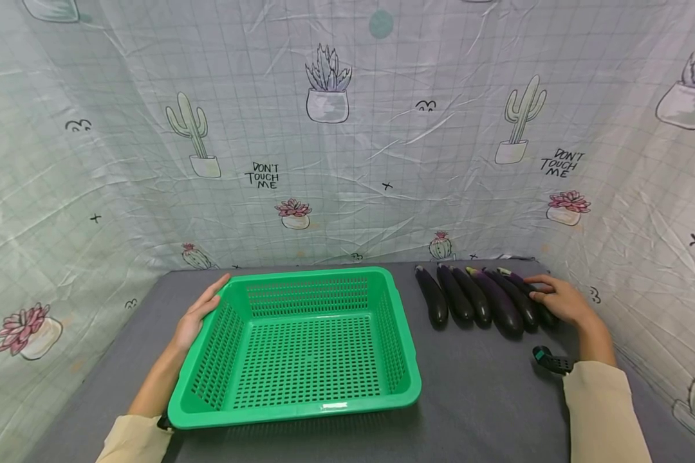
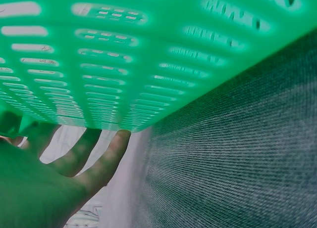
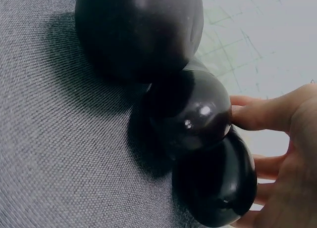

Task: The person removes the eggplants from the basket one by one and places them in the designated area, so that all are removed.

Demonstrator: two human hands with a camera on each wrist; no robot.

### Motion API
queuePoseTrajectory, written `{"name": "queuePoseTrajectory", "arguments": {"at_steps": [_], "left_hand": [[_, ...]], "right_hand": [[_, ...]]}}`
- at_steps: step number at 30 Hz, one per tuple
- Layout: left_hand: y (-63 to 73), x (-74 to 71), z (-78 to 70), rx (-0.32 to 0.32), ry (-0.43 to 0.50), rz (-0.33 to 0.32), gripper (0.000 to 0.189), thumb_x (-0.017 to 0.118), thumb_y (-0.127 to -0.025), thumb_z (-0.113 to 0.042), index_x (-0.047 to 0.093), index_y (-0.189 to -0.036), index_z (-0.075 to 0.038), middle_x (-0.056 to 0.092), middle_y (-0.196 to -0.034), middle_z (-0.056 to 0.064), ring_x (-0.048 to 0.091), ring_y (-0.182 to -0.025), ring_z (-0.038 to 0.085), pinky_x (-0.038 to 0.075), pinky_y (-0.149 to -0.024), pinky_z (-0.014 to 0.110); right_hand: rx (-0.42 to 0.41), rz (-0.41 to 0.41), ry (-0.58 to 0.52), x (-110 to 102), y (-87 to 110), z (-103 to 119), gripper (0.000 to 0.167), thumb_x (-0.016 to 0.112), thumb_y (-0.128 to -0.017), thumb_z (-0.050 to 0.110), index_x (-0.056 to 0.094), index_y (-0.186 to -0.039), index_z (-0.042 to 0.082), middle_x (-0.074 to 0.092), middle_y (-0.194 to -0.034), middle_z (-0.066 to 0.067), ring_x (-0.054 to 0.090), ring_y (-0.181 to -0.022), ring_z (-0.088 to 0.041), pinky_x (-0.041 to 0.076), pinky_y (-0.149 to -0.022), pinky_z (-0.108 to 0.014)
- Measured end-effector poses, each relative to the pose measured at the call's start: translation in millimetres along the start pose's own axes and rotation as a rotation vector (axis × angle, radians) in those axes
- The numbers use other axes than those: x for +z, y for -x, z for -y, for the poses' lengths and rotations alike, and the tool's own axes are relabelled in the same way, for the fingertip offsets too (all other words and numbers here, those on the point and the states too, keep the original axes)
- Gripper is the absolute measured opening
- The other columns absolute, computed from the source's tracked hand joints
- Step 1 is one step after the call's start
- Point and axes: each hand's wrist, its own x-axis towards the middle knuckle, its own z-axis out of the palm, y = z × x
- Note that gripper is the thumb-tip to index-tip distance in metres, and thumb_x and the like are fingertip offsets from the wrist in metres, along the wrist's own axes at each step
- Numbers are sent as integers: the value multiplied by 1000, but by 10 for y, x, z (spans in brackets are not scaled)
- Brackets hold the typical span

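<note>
A green plastic basket (image 1: 307,360) with slotted walls sits on the grey cloth. My left hand (image 1: 192,321) rests along its left side near the back corner, fingers extended. In the left wrist view the fingers (image 2: 106,161) touch the outside of the slotted wall. To the right, several dark purple eggplants lie side by side in a row. My right hand (image 1: 563,301) reaches over the rightmost eggplant (image 3: 218,183) and grips it; in the right wrist view, thumb and fingers bend around it. The neighbouring eggplant (image 3: 190,112) lies against it, close to the thumb.
The leftmost eggplant (image 1: 432,299) lies a short way right of the basket. A patterned cloth (image 1: 347,161) hangs as a wall behind and at both sides. Grey cloth (image 1: 475,392) covers the table. A black device (image 1: 551,361) is on the right wrist.
</note>
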Motion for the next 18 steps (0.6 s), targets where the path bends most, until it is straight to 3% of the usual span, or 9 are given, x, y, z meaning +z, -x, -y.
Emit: {"name": "queuePoseTrajectory", "arguments": {"at_steps": [3, 6, 7, 9, 11, 13, 15, 18], "left_hand": [[7, -3, -4, -9, 7, -7, 55, 28, -115, -19, 16, -163, 5, 19, -172, 1, -5, -158, 43, 13, -125, 29], [11, -5, -1, -9, 15, -8, 55, 28, -115, -18, 17, -163, 5, 21, -170, -4, -7, -158, 45, 1, -125, 59], [12, -5, 0, -9, 15, -8, 55, 28, -115, -18, 17, -163, 5, 22, -169, -6, -7, -158, 44, 1, -125, 59], [14, -5, 3, -8, 16, -5, 55, 27, -115, -18, 16, -163, 5, 22, -169, -7, -6, -158, 42, 8, -128, 41], [14, -3, 2, -7, 8, -4, 55, 27, -115, -18, 16, -163, 4, 22, -169, -7, -4, -159, 40, 17, -120, 20], [11, -1, -2, -9, 7, -4, 55, 27, -115, -19, 16, -163, 4, 22, -170, -7, -3, -159, 39, 21, -111, 12], [4, 2, -10, -11, 6, -7, 55, 28, -115, -18, 16, -163, 5, 21, -170, -4, -4, -159, 41, 17, -120, 22], [-8, 5, -21, -17, 12, -7, 55, 28, -115, -18, 16, -163, 6, 19, -173, 3, -5, -157, 46, 4, -127, 55]], "right_hand": [[1, 5, 4, -7, -3, 20, 46, 51, -108, 19, 48, -146, -8, 50, -138, -48, 51, -124, -65, 47, -93, -71], [15, 11, 1, -28, 4, 35, 49, 49, -109, 20, 44, -148, -9, 49, -138, -48, 51, -123, -65, 48, -92, -70], [21, 9, -1, -42, 11, 49, 49, 49, -109, 21, 43, -148, -9, 48, -139, -48, 50, -123, -65, 48, -91, -70], [27, -1, -6, -79, 29, 88, 51, 47, -110, 21, 41, -149, -10, 45, -140, -49, 49, -124, -65, 48, -91, -70], [18, -23, -10, -127, 47, 148, 50, 45, -110, 21, 40, -148, -11, 43, -141, -50, 47, -125, -66, 48, -92, -71], [0, -53, -13, -176, 64, 231, 49, 44, -110, 20, 40, -148, -12, 41, -142, -50, 46, -127, -67, 47, -94, -72], [-24, -97, -11, -218, 77, 322, 49, 45, -110, 19, 42, -148, -11, 43, -141, -49, 48, -126, -67, 47, -95, -73], [-48, -152, -15, -271, 91, 461, 49, 46, -110, 21, 43, -148, -9, 45, -140, -48, 49, -125, -66, 47, -94, -73]]}}
